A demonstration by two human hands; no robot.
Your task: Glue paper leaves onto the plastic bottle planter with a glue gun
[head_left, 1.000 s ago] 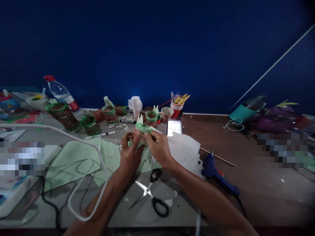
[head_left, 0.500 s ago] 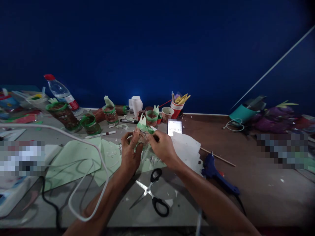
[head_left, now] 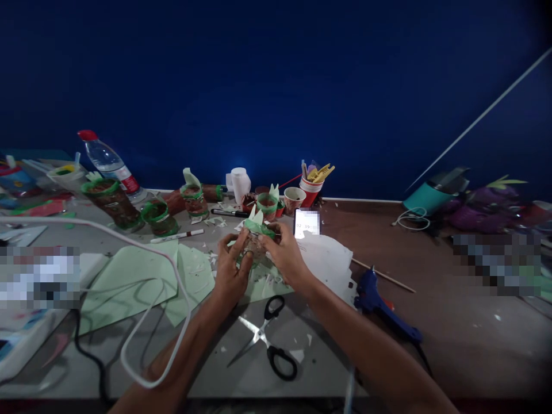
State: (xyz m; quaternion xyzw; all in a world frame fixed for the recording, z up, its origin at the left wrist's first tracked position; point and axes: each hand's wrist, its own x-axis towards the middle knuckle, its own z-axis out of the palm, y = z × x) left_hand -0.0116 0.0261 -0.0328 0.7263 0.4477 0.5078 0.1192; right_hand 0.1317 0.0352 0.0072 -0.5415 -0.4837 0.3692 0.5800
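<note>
Between my hands is a small brown cup (head_left: 257, 246) with a green rim and pale green pointed leaves standing up from it. My left hand (head_left: 233, 261) grips its left side, thumb in front. On the right, my right hand (head_left: 282, 250) has its fingers closed on the green rim; the fingertips at the back are partly hidden. Beneath the cup lies pale green paper (head_left: 263, 290) strewn with scraps. Open black-handled scissors (head_left: 259, 334) rest on the table just below my hands. Behind the cup stands a similar green-rimmed cup (head_left: 267, 204).
A blue glue gun (head_left: 383, 307) and a wooden stick (head_left: 383, 276) lie to the right. A phone (head_left: 307, 222) displays a timer. More brown-and-green cups (head_left: 194, 198) and a plastic bottle (head_left: 110, 164) stand left. A white cable (head_left: 172, 259) loops over the left side.
My right hand has shifted from beside the cup's leaves to wrap around its right rim. The left hand stays on the cup, which has moved very slightly.
</note>
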